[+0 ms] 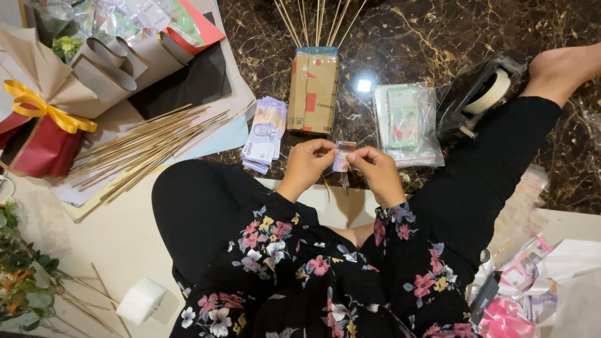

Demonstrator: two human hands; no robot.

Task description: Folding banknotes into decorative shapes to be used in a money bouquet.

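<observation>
Folded banknote (343, 156) pinched between left hand (307, 164) and right hand (377, 172), both closed on it, above the lap; banknote stack (265, 134) lies within reach.

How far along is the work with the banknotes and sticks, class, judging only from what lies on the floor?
Done: one wrapped bouquet with a yellow ribbon lies at the left. In hand: the left hand and right hand pinch a folded banknote. Left: a stack of banknotes and a spread of bamboo sticks lie unused.
</observation>
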